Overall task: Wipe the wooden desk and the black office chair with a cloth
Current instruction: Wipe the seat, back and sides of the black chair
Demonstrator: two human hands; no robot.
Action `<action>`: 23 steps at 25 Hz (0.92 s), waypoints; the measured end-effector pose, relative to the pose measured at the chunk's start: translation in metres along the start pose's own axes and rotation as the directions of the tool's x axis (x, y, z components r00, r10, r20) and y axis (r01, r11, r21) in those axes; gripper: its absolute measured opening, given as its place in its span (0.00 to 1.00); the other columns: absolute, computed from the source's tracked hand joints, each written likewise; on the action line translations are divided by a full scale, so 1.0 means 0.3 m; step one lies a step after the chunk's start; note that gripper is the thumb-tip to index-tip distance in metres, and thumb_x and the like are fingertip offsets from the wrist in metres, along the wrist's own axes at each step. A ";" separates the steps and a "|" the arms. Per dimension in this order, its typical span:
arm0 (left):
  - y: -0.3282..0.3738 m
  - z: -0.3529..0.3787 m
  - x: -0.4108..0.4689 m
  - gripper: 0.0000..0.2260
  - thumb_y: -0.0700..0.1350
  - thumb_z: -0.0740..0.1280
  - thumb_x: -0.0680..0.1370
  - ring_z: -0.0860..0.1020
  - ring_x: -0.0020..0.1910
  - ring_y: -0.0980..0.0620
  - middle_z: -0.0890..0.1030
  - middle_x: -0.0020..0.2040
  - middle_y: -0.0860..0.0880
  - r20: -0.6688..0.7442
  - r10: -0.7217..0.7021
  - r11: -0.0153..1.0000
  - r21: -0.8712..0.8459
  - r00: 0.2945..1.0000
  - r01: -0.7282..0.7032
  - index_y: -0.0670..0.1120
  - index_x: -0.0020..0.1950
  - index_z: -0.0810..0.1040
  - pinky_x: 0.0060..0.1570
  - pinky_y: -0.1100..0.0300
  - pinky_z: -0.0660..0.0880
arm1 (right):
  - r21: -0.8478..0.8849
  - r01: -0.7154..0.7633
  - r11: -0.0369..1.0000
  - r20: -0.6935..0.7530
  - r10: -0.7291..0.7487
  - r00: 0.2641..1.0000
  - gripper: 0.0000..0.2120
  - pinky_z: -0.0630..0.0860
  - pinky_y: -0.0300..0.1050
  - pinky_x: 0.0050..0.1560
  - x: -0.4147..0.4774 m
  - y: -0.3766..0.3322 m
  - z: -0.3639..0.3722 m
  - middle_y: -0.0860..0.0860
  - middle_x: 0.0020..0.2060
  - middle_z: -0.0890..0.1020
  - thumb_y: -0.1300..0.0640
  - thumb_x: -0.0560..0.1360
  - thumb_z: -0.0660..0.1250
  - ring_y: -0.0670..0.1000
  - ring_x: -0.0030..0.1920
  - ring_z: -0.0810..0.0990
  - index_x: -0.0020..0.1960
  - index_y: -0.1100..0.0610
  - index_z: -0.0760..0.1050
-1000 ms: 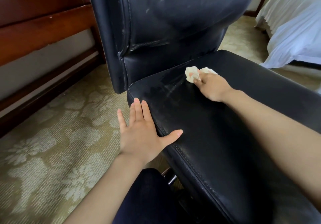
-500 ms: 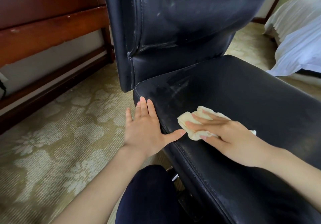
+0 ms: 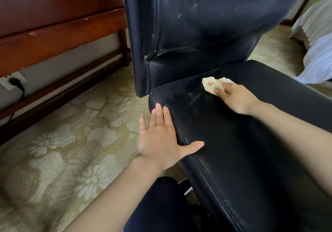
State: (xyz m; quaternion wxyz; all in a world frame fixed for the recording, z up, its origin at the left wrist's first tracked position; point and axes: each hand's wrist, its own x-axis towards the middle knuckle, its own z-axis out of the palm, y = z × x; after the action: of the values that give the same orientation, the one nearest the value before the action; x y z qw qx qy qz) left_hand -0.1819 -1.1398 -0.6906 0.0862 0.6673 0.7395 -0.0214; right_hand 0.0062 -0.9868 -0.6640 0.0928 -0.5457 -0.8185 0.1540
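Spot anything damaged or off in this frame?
Yes. The chair backrest has cracked, whitish wear along its lower seam; the seat shows dusty streaks beside the cloth; the desk rail has pale chips.

Your left hand point(image 3: 158, 140) is open and flat. Its four fingers are straight and close together and point away from you. The thumb sticks out to the right and lies on top of the chair seat point(image 3: 251, 150). Your left arm is bare and comes up from the bottom to that hand. Your right arm is bare too and reaches in from the right side. Your right hand point(image 3: 235, 96) is farther from you than the left, back up, with its fingers curled on a cloth point(image 3: 212, 86) pressed on the seat.
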 end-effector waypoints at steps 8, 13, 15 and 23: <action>0.000 0.017 0.003 0.57 0.78 0.36 0.59 0.37 0.77 0.47 0.34 0.77 0.42 -0.041 -0.002 0.999 -0.033 0.999 0.000 0.41 0.76 0.33 0.73 0.46 0.38 | -0.063 -0.292 0.954 -0.076 0.287 0.955 0.21 0.62 0.56 0.66 0.265 0.057 0.014 0.52 0.68 0.68 0.48 0.81 0.48 0.55 0.69 0.64 0.70 0.50 0.66; -0.013 0.033 0.014 0.57 0.79 0.39 0.58 0.34 0.76 0.49 0.31 0.76 0.45 -0.045 0.017 0.989 -0.145 0.999 -0.023 0.44 0.76 0.31 0.73 0.49 0.37 | -0.069 -0.300 0.951 -0.084 0.294 0.952 0.16 0.62 0.54 0.62 0.288 0.034 0.022 0.49 0.64 0.70 0.45 0.79 0.51 0.55 0.67 0.65 0.61 0.43 0.72; -0.019 0.040 0.019 0.57 0.79 0.40 0.58 0.33 0.76 0.49 0.30 0.76 0.46 -0.050 0.022 0.986 -0.166 0.999 -0.030 0.44 0.76 0.30 0.73 0.50 0.37 | -0.028 -0.222 0.975 -0.051 0.220 0.974 0.16 0.63 0.54 0.66 0.281 0.018 0.021 0.47 0.64 0.71 0.42 0.78 0.52 0.53 0.67 0.67 0.61 0.42 0.72; -0.024 0.043 0.029 0.57 0.79 0.39 0.58 0.33 0.76 0.49 0.30 0.76 0.45 -0.036 0.035 0.981 -0.192 0.999 -0.041 0.44 0.76 0.31 0.73 0.50 0.37 | -0.095 0.104 0.990 0.056 -0.099 0.994 0.15 0.66 0.55 0.62 0.225 -0.248 0.115 0.47 0.58 0.74 0.49 0.81 0.49 0.53 0.63 0.71 0.57 0.46 0.73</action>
State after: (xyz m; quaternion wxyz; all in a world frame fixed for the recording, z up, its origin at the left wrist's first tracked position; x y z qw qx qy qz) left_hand -0.1887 -1.1339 -0.7053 0.1387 0.6700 0.7266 0.0626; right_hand -0.0953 -0.9564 -0.6711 0.0527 -0.5032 -0.8538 0.1229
